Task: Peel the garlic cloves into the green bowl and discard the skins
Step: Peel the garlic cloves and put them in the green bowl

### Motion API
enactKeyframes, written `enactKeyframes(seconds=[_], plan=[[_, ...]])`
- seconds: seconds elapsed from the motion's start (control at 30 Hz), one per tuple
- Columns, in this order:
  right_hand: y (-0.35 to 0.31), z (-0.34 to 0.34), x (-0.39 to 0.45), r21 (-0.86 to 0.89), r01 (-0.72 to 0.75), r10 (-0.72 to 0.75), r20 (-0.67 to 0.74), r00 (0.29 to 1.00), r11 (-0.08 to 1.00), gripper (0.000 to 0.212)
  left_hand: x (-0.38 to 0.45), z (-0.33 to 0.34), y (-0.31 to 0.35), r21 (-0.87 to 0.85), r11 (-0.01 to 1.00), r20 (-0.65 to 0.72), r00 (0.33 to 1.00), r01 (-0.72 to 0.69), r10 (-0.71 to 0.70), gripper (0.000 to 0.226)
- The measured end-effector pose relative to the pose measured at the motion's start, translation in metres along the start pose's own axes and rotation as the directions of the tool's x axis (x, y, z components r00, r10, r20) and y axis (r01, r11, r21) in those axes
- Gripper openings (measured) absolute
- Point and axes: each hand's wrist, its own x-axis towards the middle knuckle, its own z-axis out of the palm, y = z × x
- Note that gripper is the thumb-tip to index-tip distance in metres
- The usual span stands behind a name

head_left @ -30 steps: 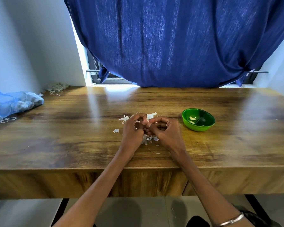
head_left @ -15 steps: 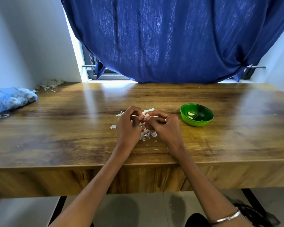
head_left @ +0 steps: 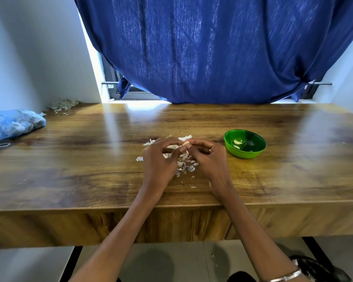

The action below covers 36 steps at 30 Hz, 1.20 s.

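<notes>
Green bowl waits near right hand, which w/ left hand pinches one garlic clove together above the skins, so peeled clove drops in fast.

Around the 1 green bowl: 2 peeled cloves lie inside it, 2 hands, left hand and right hand, work just left of it over 1 heap of skins, and 1 blue mesh bag and 1 second skin pile sit far left.
</notes>
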Motion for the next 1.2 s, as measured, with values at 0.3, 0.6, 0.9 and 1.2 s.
enactKeyframes(seconds=[0.3,0.6,0.9,1.2], plan=[[-0.002,0.002,-0.001,-0.012,0.037,-0.036,0.062,0.997,0.999,0.009,-0.002,-0.003,0.001,-0.081,0.994,-0.067,0.995,0.068,-0.074,0.016],[-0.001,0.000,-0.003,-0.025,0.090,-0.085,0.148,0.985,0.996,0.004,0.002,0.002,-0.010,-0.057,0.994,0.113,0.990,0.089,-0.082,0.025],[-0.002,0.002,-0.004,-0.009,0.071,-0.068,0.170,0.983,0.997,0.005,0.003,0.003,-0.017,0.053,0.999,0.104,0.995,-0.013,0.007,0.029],[-0.002,0.004,-0.003,0.042,0.094,-0.098,0.109,0.989,0.995,0.018,0.002,0.006,-0.018,0.017,0.994,0.067,0.993,-0.104,0.102,0.033]])
